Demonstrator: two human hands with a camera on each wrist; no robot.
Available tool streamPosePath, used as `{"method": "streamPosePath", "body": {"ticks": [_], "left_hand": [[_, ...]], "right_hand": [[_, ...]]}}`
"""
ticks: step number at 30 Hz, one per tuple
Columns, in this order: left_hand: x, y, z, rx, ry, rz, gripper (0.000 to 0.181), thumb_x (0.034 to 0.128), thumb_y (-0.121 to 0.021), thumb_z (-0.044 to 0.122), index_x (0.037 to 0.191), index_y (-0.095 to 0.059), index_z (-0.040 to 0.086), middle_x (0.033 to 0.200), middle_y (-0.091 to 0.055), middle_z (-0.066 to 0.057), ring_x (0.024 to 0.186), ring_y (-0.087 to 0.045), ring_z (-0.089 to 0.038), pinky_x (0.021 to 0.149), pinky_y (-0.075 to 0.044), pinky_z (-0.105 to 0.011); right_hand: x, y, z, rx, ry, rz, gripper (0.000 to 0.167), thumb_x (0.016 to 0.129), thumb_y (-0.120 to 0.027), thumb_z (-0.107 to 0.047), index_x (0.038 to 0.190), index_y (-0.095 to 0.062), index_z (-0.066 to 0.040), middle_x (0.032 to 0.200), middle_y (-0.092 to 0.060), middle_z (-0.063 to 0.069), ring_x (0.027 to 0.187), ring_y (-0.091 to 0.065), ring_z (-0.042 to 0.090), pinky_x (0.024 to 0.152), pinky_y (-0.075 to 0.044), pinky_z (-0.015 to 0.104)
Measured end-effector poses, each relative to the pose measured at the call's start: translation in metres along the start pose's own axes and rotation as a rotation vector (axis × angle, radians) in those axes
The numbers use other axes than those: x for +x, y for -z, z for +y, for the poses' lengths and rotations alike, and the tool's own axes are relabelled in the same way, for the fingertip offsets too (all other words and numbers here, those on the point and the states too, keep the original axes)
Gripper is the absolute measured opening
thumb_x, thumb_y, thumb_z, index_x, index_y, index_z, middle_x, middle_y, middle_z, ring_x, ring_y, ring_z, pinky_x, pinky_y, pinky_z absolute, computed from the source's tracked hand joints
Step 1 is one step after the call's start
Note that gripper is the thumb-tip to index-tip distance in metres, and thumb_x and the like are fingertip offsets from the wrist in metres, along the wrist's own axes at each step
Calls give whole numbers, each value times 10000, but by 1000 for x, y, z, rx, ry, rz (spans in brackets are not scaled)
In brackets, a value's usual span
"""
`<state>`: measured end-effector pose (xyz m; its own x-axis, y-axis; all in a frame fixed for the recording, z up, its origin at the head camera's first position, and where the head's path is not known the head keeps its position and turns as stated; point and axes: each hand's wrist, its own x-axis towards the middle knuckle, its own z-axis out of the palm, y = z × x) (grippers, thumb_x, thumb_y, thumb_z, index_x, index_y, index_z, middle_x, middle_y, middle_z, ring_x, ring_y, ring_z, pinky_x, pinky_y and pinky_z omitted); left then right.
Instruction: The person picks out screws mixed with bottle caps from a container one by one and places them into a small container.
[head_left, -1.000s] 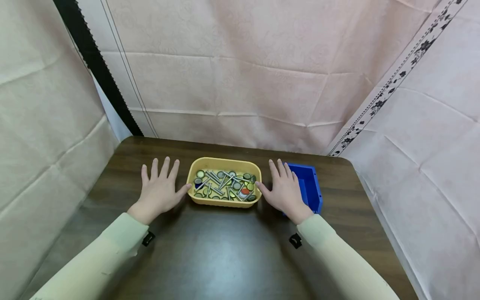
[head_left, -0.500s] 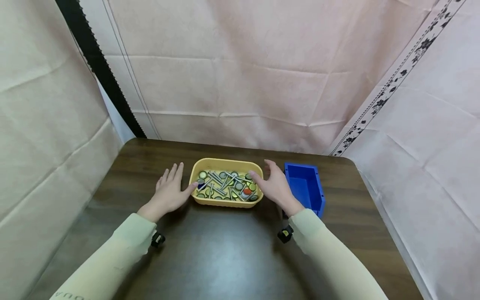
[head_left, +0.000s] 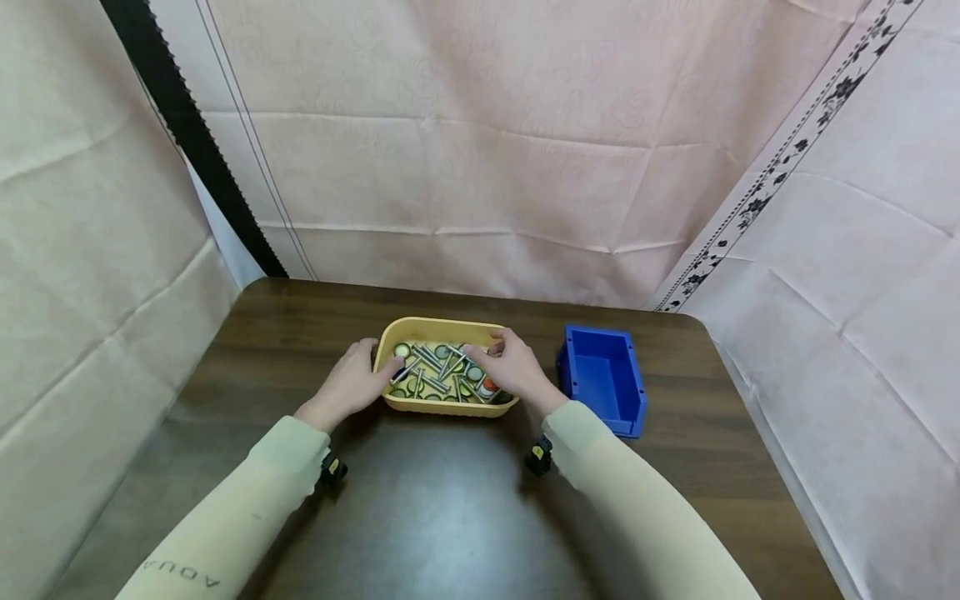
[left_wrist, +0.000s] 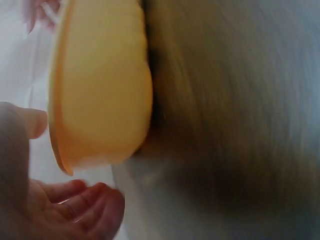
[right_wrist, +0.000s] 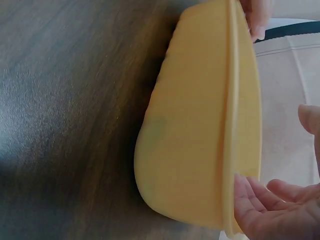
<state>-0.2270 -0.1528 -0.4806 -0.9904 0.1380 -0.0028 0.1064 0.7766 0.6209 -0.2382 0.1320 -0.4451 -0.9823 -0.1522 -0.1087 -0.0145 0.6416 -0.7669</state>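
Note:
A yellow plastic basket (head_left: 450, 408) holds several metal screws (head_left: 432, 382) and round bottle caps (head_left: 402, 350) in mixed colours. At its left end is my left hand (head_left: 348, 385), thumb by the rim and loosely bent fingers outside. The left wrist view shows a gap between those fingers (left_wrist: 87, 200) and the basket wall (left_wrist: 102, 85). My right hand (head_left: 519, 371) reaches over the basket's right end, its thumb above the contents. In the right wrist view its fingers (right_wrist: 255, 200) overlap the rim, with the thumb apart; whether they touch it I cannot tell.
A blue plastic bin (head_left: 603, 387) stands to the right of the basket, with no contents visible. Both rest on a dark wooden table (head_left: 442, 508). Pale cloth (head_left: 465, 167) hangs behind the table and at both sides. Small black cameras sit under the wrists.
Both hands have moved inward to the basket from either side. Their spread fingers have bent, and the right hand has left the blue bin's edge and come over the basket.

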Motion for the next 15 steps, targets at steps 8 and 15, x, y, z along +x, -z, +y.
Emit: {"method": "streamPosePath", "body": {"ticks": [8,15], "left_hand": [[8,4,-1,381,-67,21,549,918,-535,554,837,-586,13,685,-546,-90,644,-565,-286,594,-461,-449],[18,4,6,542,-61,8,674,926,-455,601,1055,-570,-50,978,-600,-219,958,-553,-396,830,-403,-511]], "right_hand": [[11,-15,-7,-36,-56,-114,811,884,-619,-551,1452,-354,-34,740,-600,42,706,-615,367,728,-521,449],[24,-23,-14,-119,-85,-146,478,874,-654,-505,810,-506,-55,509,-335,-37,396,-384,153,462,-424,346]]}}
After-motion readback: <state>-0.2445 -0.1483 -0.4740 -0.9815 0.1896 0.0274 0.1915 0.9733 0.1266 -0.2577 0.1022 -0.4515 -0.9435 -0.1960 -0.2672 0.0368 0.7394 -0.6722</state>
